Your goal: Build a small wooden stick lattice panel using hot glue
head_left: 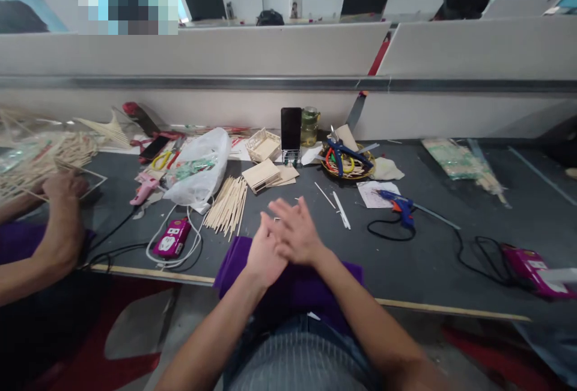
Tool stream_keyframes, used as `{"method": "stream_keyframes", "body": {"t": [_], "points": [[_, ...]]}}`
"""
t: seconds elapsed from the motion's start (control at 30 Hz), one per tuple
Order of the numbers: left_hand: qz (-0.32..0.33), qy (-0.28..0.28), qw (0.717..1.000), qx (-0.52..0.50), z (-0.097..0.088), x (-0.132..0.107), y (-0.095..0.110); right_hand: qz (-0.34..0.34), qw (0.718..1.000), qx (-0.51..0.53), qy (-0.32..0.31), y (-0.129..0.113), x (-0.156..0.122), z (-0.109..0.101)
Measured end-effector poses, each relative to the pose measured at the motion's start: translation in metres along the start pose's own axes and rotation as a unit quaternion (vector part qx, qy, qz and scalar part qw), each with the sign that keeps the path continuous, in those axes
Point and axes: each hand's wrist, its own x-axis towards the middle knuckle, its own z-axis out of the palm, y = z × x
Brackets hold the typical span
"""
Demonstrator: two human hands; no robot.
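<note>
My left hand (264,252) and my right hand (295,231) meet at the front edge of the dark table, over a purple cloth (297,286) that hangs onto my lap. The right hand lies across the left, fingers stretched out and pointing left. The left hand's fingers are mostly hidden under it. I see nothing held in either hand. A loose pile of wooden sticks (228,204) lies just left of my hands. Two white sticks (340,207) lie just beyond them on the right.
A blue glue gun (399,201) with a black cord, a small wooden box piece (261,174), an upright phone (291,129), a basket of tools (347,159), a plastic bag (201,168) and magenta power strips (172,239) lie about. Another person's arm (54,228) works at left.
</note>
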Motion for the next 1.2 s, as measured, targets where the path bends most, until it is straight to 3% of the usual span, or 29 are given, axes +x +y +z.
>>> {"method": "stream_keyframes", "body": {"t": [0.07,0.1,0.17,0.23,0.33,0.47,0.6,0.77,0.93,1.03,1.2], "points": [[-0.036,-0.043,0.99,-0.132,-0.017,-0.002,0.004,0.11,0.993,-0.035,0.032,0.04,0.001,-0.012],[-0.065,-0.038,0.971,-0.227,-0.025,0.0,0.001,0.175,0.981,-0.043,0.065,0.059,0.0,-0.018],[-0.114,0.017,0.935,-0.335,-0.037,0.008,-0.012,0.264,0.959,-0.038,0.091,0.089,-0.001,-0.025],[-0.134,0.099,0.932,-0.323,-0.041,0.015,-0.032,0.299,0.954,-0.033,0.015,0.102,0.001,-0.023],[-0.155,0.141,0.934,-0.289,-0.037,0.019,-0.058,0.307,0.946,-0.036,-0.098,0.099,0.007,-0.004],[-0.188,0.148,0.933,-0.269,-0.028,0.01,-0.073,0.315,0.937,-0.049,-0.141,0.087,0.013,0.026],[-0.177,0.137,0.953,-0.205,-0.023,0.003,-0.079,0.323,0.931,-0.054,-0.161,0.086,0.014,0.037],[-0.188,0.123,0.96,-0.169,-0.019,0.004,-0.089,0.342,0.928,-0.033,-0.142,0.089,0.003,0.018],[-0.206,0.124,0.963,-0.124,-0.015,0.007,-0.091,0.355,0.927,0.122,0.001,0.076,-0.02,-0.011],[-0.176,0.091,0.976,-0.093,-0.007,0.005,-0.087,0.341,0.929,0.143,-0.022,0.067,-0.035,-0.015],[-0.088,0.037,0.995,-0.037,0.009,0.006,-0.08,0.326,0.94,0.093,-0.036,0.064,-0.049,-0.004]]}}
